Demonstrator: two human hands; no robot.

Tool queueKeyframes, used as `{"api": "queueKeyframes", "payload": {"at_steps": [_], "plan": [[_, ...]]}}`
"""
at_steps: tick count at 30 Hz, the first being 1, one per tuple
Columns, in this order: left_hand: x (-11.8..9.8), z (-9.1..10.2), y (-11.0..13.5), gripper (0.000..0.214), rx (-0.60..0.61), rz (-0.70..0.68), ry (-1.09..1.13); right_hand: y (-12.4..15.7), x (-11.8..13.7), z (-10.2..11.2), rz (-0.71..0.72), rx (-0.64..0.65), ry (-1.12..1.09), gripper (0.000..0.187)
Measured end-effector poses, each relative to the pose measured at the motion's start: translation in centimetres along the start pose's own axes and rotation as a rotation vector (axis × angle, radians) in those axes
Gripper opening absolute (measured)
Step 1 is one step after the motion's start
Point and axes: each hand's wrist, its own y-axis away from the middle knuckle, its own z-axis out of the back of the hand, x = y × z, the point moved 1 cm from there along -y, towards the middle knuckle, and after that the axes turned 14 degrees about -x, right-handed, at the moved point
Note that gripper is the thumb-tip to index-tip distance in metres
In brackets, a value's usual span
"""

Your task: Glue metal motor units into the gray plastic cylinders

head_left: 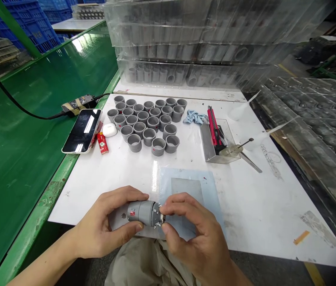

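Near the table's front edge, a grey cylindrical part with a small red mark lies on its side between my hands. My left hand is closed round its wider left end, thumb below and fingers above. With thumb and fingertips, my right hand pinches the narrow right end, where a pale piece and small metal tabs show. The fingertips partly hide that end. Beneath my right hand is a light blue sheet with a grey square pad on it.
Several grey rings stand grouped at the back. A phone, white case and red packet sit at left. At right, a clear box holds a red cutter, beside a blue cloth. Stacked plastic trays stand behind.
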Motion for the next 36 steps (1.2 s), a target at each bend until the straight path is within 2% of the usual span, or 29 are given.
{"api": "queueKeyframes", "payload": {"at_steps": [7, 11, 14, 18, 20, 22, 25, 27, 30, 33, 35, 36], "plan": [[0.1, 0.0, -0.1, 0.042, 0.018, -0.015, 0.019, -0.1, -0.1, 0.0, -0.003, 0.018, -0.005, 0.032], [0.1, 0.1, -0.1, 0.043, -0.013, -0.001, 0.025, -0.3, 0.0, 0.1, -0.057, 0.029, 0.007, 0.027], [-0.2, -0.2, 0.3, 0.038, -0.084, 0.046, 0.009, -0.3, 0.3, 0.2, -0.054, -0.029, 0.053, 0.017], [-0.7, -1.6, 1.1, 0.045, -0.258, 0.232, 0.033, 0.2, 0.7, 0.7, 0.026, -0.163, 0.091, 0.018], [-0.9, -2.5, 1.4, 0.053, -0.332, 0.314, 0.108, 0.8, 0.9, 1.1, -0.088, -0.137, 0.042, 0.024], [-1.1, -3.2, 1.3, 0.057, -0.383, 0.363, 0.193, 1.7, 1.1, 1.3, -0.342, -0.030, -0.105, 0.035], [-0.9, -3.8, 0.7, 0.059, -0.399, 0.395, 0.309, 3.4, 1.5, 1.5, -0.765, 0.103, -0.365, 0.067], [-0.6, -4.1, 0.1, 0.054, -0.368, 0.398, 0.370, 4.1, 1.8, 1.7, -0.920, 0.123, -0.463, 0.088], [-0.4, -4.6, -0.7, 0.049, -0.295, 0.430, 0.453, 4.3, 2.0, 2.0, -1.004, 0.130, -0.537, 0.102], [-0.9, -5.3, -1.3, 0.047, -0.217, 0.482, 0.454, 4.1, 1.9, 2.5, -1.038, 0.148, -0.549, 0.101], [-1.3, -5.6, -1.7, 0.043, -0.185, 0.426, 0.366, 3.8, 1.9, 3.0, -1.049, 0.179, -0.522, 0.099], [-1.5, -5.7, -1.8, 0.041, -0.177, 0.349, 0.290, 3.6, 2.0, 3.3, -1.046, 0.203, -0.491, 0.099]]}}
